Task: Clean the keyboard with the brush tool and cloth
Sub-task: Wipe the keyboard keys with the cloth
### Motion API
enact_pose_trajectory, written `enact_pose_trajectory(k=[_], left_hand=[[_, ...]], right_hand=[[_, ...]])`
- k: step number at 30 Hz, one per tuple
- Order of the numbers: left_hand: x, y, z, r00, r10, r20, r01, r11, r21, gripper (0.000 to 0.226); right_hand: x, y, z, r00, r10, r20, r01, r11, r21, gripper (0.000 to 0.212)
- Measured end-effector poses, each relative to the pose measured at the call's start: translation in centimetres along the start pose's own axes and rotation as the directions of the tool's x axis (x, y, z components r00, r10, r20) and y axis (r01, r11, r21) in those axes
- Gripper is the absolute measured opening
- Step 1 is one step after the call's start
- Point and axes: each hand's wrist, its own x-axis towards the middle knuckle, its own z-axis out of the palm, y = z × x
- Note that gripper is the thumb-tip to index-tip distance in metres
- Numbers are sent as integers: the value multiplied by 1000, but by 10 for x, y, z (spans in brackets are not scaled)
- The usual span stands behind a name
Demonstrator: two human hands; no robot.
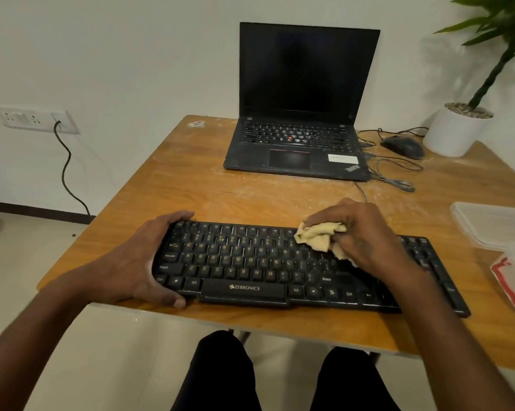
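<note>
There is one view only, from a wide-angle camera on the person's head, looking forward and down. It sits close above the near edge of the wooden surface [191, 185], so the keyboard [280, 271] fills the lower middle and the person's knees show beneath the edge. The open laptop [303, 114] stands farther off, toward the white wall. Straight lines bow near the borders of the frame.

One keyboard [294, 268], one cloth [318, 237], one laptop [300, 114].
</note>
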Motion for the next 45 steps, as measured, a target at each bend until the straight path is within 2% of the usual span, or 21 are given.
enact_pose_trajectory(k=[4,7,10,13,16,23,26,31,34,37,41,45], left_hand=[[0,2,-1,1000,-1,16,1,1000,4,144],[0,3,-3,1000,2,20,-3,1000,18,143],[0,3,-3,1000,4,19,-5,1000,27,143],[0,4,-2,1000,8,14,-9,1000,27,142],[0,6,-2,1000,11,1,-11,999,34,142],[0,6,-3,1000,6,18,-7,1000,30,142],[0,5,-3,1000,2,14,-2,1000,21,145],[-1,3,-2,1000,7,11,-7,1000,16,144],[0,2,-2,1000,16,12,-17,1000,24,146],[0,4,-1,1000,27,13,-28,999,35,148],[0,8,-2,1000,20,13,-21,999,50,148],[-1,7,-2,1000,7,4,-7,999,53,151]], right_hand=[[18,-26,34,993,-104,59,102,994,39,43],[16,-26,35,987,-145,63,142,989,45,39],[-3,-8,8,994,-94,51,89,992,87,45],[-23,9,-17,1000,-27,8,27,999,39,53],[-28,9,-18,1000,-1,-5,2,998,62,50],[1,-39,41,986,-142,89,133,986,98,48],[-3,-31,35,983,-158,96,149,984,94,42],[-38,8,-16,1000,-27,-8,27,996,81,44],[-45,11,-22,999,6,-48,-2,997,82,44],[-35,-10,-1,1000,-25,3,24,994,111,44],[-18,-35,33,988,-137,71,130,987,95,46],[-25,-27,23,986,-150,75,144,987,77,43]])
